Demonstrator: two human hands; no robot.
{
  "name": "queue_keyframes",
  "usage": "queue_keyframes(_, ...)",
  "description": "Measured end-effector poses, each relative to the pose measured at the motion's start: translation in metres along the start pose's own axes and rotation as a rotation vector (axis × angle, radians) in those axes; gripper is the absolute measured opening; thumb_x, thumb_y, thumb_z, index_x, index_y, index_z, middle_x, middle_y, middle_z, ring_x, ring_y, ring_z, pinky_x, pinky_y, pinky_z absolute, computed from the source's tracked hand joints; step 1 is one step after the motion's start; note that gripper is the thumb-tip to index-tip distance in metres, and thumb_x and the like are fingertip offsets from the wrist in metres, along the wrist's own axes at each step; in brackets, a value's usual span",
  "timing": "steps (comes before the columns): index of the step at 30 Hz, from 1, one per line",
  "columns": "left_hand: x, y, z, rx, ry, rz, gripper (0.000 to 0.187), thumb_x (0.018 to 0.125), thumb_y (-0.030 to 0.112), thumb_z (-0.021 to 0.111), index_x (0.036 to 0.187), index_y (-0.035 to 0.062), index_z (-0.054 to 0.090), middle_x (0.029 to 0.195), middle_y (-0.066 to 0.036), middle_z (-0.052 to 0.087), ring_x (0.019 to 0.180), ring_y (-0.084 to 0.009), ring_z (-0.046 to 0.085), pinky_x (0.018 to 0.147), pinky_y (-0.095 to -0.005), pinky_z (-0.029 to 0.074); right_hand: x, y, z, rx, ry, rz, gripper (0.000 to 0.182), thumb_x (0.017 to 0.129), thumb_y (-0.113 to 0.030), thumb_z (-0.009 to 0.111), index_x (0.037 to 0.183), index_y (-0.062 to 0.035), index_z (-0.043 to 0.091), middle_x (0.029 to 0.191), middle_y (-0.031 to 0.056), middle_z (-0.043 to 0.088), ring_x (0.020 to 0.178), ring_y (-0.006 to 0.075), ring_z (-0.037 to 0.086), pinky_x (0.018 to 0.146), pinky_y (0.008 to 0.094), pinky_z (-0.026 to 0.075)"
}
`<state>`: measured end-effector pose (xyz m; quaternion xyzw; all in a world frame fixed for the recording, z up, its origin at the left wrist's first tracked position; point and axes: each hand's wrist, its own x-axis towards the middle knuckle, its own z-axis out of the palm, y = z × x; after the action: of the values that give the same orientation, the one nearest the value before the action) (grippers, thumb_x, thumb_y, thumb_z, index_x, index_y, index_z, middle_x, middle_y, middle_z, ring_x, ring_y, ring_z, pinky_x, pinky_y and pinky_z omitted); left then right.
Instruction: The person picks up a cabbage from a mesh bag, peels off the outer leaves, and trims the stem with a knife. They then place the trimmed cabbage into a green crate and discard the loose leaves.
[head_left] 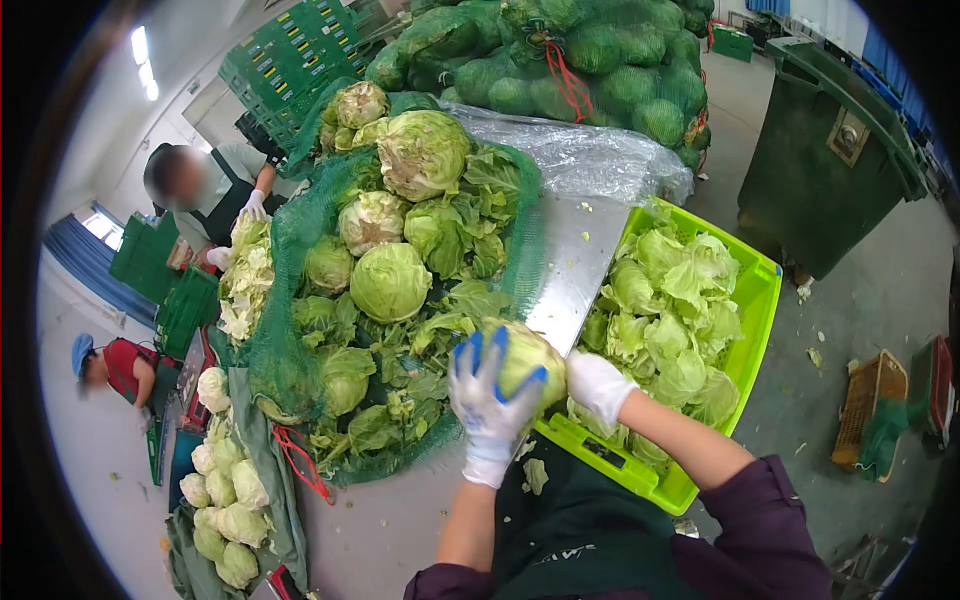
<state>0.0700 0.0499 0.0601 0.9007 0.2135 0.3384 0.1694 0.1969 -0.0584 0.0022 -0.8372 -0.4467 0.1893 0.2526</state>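
My left hand (490, 400), in a white glove with blue fingertips, is wrapped round the left side of a pale green cabbage (528, 362). At the cabbage's right side is my right hand (598, 387), in a white glove, its fingers curled; whatever it may hold is hidden. Left of my hands, an open green mesh bag (300, 350) holds several whole cabbages (391, 283) and loose dark leaves (375, 430). Just beyond my right hand, a lime-green crate (757, 330) is filled with pale leaves (665, 320).
Full mesh sacks (600, 70) and clear plastic (580, 150) lie at the back. A green bin (825, 170) stands right, near a brown basket (868, 405). Left are trimmed cabbages (225, 490) and two other people, one with gloved hands (252, 207) at cut cabbage.
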Motion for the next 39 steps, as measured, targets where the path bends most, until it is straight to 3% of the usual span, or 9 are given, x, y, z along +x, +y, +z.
queue_keyframes(7,0.009,-0.065,0.022,-0.605,0.114,-0.189,0.050,0.075,0.018,0.074,0.119,0.0006,0.058,0.122,-0.018,0.052,0.114,-0.0315,0.049,0.099,-0.0405,0.040,0.032,-0.007,0.024,0.057,0.183,0.120,0.017,0.077,-0.003,0.052,0.082,0.0090,0.063,0.078,0.0300,0.062,0.076,0.0411,0.065,0.068,0.0445,0.052)
queue_keyframes(12,-0.025,-0.059,0.007,-0.346,0.159,-0.036,0.054,0.079,0.024,0.070,0.126,0.0037,0.054,0.127,-0.017,0.050,0.119,-0.0316,0.046,0.102,-0.0412,0.036,0.041,0.013,0.033,0.333,-0.312,0.191,0.018,0.077,-0.001,0.050,0.089,0.0095,0.058,0.070,0.0206,0.063,0.053,0.0317,0.062,0.050,0.0417,0.050)
queue_keyframes(13,-0.041,-0.063,0.010,-0.360,0.213,0.028,0.055,0.081,0.027,0.067,0.128,0.0026,0.052,0.130,-0.017,0.048,0.120,-0.0312,0.045,0.104,-0.0410,0.034,0.033,0.003,0.042,0.431,-0.050,0.293,0.020,0.079,-0.003,0.049,0.093,0.0065,0.059,0.067,0.0160,0.061,0.051,0.0250,0.061,0.046,0.0395,0.048)
queue_keyframes(22,-0.001,-0.064,-0.039,-1.235,0.170,-0.287,0.058,0.094,0.034,0.050,0.139,0.0008,0.035,0.139,-0.014,0.040,0.127,-0.0221,0.039,0.106,-0.0352,0.033,0.007,-0.036,0.005,0.420,0.517,0.034,0.046,0.075,-0.003,0.055,0.121,-0.0053,0.053,0.088,0.0241,0.063,0.081,0.0416,0.061,0.071,0.0455,0.050)
queue_keyframes(25,0.029,-0.046,-0.038,-1.139,-0.070,-0.398,0.073,0.084,0.024,0.068,0.145,0.0137,0.029,0.146,-0.009,0.032,0.129,-0.0216,0.036,0.107,-0.0368,0.032,0.017,-0.033,-0.014,0.296,0.570,-0.029,0.046,0.075,-0.003,0.056,0.121,-0.0075,0.055,0.087,0.0218,0.064,0.080,0.0388,0.062,0.071,0.0453,0.050)
queue_keyframes(28,0.011,-0.074,0.020,-0.807,-0.171,-0.190,0.069,0.077,0.018,0.074,0.137,0.0080,0.042,0.142,-0.010,0.034,0.124,-0.0233,0.040,0.104,-0.0353,0.038,0.032,-0.014,-0.012,0.191,0.703,-0.155,0.039,0.076,-0.007,0.056,0.115,-0.0077,0.058,0.086,0.0219,0.064,0.078,0.0398,0.062,0.070,0.0457,0.051)
queue_keyframes(30,0.009,-0.066,0.022,-1.116,-0.132,-0.315,0.067,0.075,0.018,0.076,0.135,0.0088,0.047,0.130,-0.014,0.041,0.121,-0.0262,0.042,0.097,-0.0360,0.042,0.055,0.015,-0.017,0.190,0.594,0.217,0.032,0.079,-0.013,0.056,0.107,0.0002,0.059,0.089,0.0252,0.064,0.080,0.0411,0.063,0.071,0.0456,0.052)
queue_keyframes(33,0.010,-0.047,0.001,-0.361,-0.152,-0.139,0.072,0.072,0.037,0.077,0.134,0.0152,0.048,0.113,-0.016,0.046,0.111,-0.0282,0.050,0.088,-0.0383,0.049,0.065,0.079,-0.008,0.070,0.414,0.434,0.047,0.084,-0.021,0.055,0.112,0.0138,0.044,0.087,0.0290,0.063,0.084,0.0420,0.064,0.071,0.0473,0.051)
queue_keyframes(39,0.019,-0.006,0.001,0.083,-0.209,-0.185,0.075,0.071,0.061,0.065,0.132,0.0202,0.051,0.116,-0.027,0.049,0.103,-0.0413,0.055,0.091,-0.0453,0.045,-0.032,-0.025,-0.028,0.171,0.443,0.235,0.064,0.097,-0.040,0.038,0.143,-0.0004,0.018,0.071,0.0267,0.062,0.064,0.0436,0.061,0.060,0.0509,0.049)
